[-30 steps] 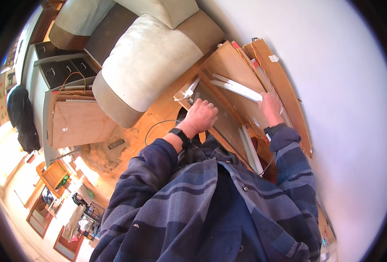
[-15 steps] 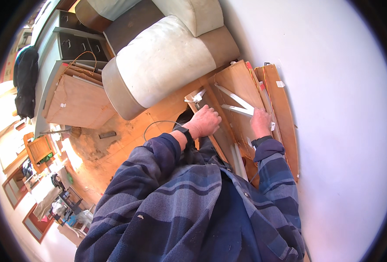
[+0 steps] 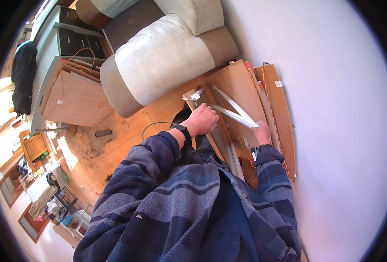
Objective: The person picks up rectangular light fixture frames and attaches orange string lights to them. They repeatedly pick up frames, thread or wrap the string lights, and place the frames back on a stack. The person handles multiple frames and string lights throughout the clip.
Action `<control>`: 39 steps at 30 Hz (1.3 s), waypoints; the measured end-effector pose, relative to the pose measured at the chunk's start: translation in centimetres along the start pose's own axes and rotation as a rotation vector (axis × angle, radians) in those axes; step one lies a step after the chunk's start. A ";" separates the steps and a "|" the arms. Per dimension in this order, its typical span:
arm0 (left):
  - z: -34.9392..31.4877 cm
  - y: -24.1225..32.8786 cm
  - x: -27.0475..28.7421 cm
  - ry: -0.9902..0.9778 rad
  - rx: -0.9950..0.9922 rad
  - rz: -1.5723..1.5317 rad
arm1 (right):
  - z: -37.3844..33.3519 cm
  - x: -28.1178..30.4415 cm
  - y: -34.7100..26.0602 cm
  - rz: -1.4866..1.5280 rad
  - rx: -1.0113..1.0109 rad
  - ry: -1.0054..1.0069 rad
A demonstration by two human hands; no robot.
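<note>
My left hand (image 3: pixel 201 119) is closed over the upper edge of the nearest wooden panel (image 3: pixel 215 147), which leans on its side in front of my legs. Between this panel and a larger wooden panel (image 3: pixel 235 85) to its right, two long white strips (image 3: pixel 235 115) form a narrow V. Where they meet, my right hand (image 3: pixel 262 133) is closed around their ends; its fingertips are partly hidden. A white connector with a short cable (image 3: pixel 195 96) sits at the far top corner of the nearest panel.
More panels with orange wires (image 3: pixel 282 102) lean by the white wall (image 3: pixel 333 109) on the right. A cream and brown armchair (image 3: pixel 165 54) stands ahead. Another panel stack (image 3: pixel 76 98), a broom (image 3: pixel 71 130) and a dark block (image 3: pixel 103 133) are on the left. A thin cable (image 3: pixel 152 125) loops near my left wrist.
The right hand has turned and shifted slightly, nearer to me. The white strips have moved with it, and the lower one reaches further left. The left hand has stayed at the panel's edge.
</note>
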State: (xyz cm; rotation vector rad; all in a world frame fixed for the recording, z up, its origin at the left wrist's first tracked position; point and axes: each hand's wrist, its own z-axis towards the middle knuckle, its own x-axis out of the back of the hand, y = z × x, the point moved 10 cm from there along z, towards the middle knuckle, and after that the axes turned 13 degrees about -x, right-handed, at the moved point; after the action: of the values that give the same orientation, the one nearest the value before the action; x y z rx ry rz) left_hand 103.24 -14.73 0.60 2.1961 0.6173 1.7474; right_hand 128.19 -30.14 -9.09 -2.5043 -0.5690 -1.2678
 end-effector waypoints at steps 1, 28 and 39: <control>0.1 -0.1 -0.2 -0.025 0.004 -0.007 | -0.2 -0.5 -0.2 0.013 0.001 -0.032; 1.8 1.5 -5.4 -0.353 0.087 -0.403 | -11.0 -11.7 -12.7 0.909 -0.193 -0.930; 1.3 0.1 -5.1 -0.113 0.151 -0.278 | -12.6 -8.7 -13.9 1.288 -0.135 -0.938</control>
State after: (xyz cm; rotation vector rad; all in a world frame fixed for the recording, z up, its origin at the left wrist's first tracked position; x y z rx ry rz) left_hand 103.60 -17.23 -4.01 2.1625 1.0018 1.4689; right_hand 108.21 -24.98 -7.90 -2.5242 0.9190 0.3508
